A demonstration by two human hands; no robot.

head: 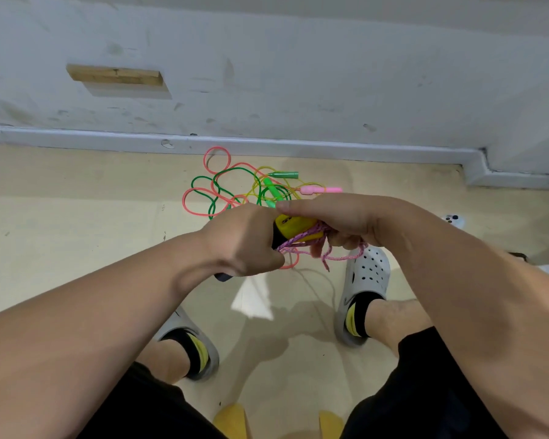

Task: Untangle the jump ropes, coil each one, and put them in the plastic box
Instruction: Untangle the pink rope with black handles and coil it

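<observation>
Two bare forearms reach in from 7 and 5 o'clock over black shorts (pixel 140 407) and meet at mid-view. The left hand (pixel 244 242) is curled tight around a yellow-and-black handle (pixel 293 224), whose dark end pokes out below the fist. A pink braided rope (pixel 341 256) is wound over the yellow part of the handle, with loose loops hanging beneath. The right hand (pixel 346 217), touching the left, has its fingers curled on this rope, and its thumb is stretched flat across the top toward 9 o'clock. At 12 o'clock from the hands, a tangle of ropes (pixel 235 198) in green, coral and yellow lies on the beige floor (pixel 76 232), near the skirting of the white wall (pixel 298 74). Two green handles (pixel 284 175) and a pink handle (pixel 320 189) lie at its right side. A grey clog (pixel 368 274) stands at 5 o'clock from the hands.
</observation>
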